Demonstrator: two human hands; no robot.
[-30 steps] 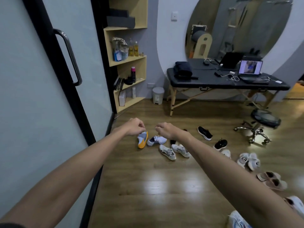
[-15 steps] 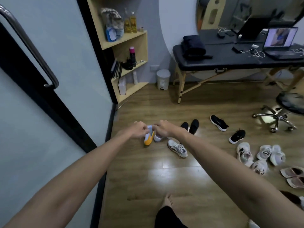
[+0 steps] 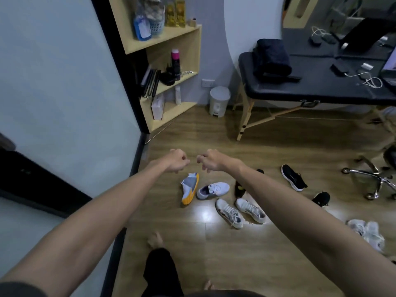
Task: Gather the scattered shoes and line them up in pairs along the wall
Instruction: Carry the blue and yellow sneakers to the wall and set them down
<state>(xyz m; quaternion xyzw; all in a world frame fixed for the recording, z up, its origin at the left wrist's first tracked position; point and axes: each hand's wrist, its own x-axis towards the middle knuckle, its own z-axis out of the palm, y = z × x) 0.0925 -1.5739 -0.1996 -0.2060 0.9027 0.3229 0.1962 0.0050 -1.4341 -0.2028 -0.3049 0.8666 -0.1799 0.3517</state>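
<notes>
- Left hand (image 3: 176, 160) and right hand (image 3: 211, 160): both arms stretched forward, hands close together above the floor (image 3: 267, 254); fingers loosely curled inward, clamped on nothing – a posture that reads as readiness to reach down, not a grasp
- Orange-soled shoe (image 3: 190, 188): lying tipped on its side just below the hands, sole facing the wall (image 3: 64, 93); probably the nearest candidate to stand against that wall
- White sneaker (image 3: 213, 190): just beside the orange-soled shoe, toe pointing right; whether the two touch cannot be told
- Grey-white pair (image 3: 240, 212): two shoes side by side, already roughly matched, nearer the viewer
- Black shoes (image 3: 293, 177): two scattered well apart toward the chair base (image 3: 372, 181); another dark shoe sits partly hidden behind the right forearm
- White pair (image 3: 366, 232): at the right edge, blurred
- Shoes lie spread across the floor, none lined along the wall – the task appears barely begun
- Compared with half a second earlier: the hands then overlapped the orange-soled and white shoes in view; now they sit above and clear of both, and the camera has tilted lower, showing a bare foot (image 3: 154, 240)
</notes>
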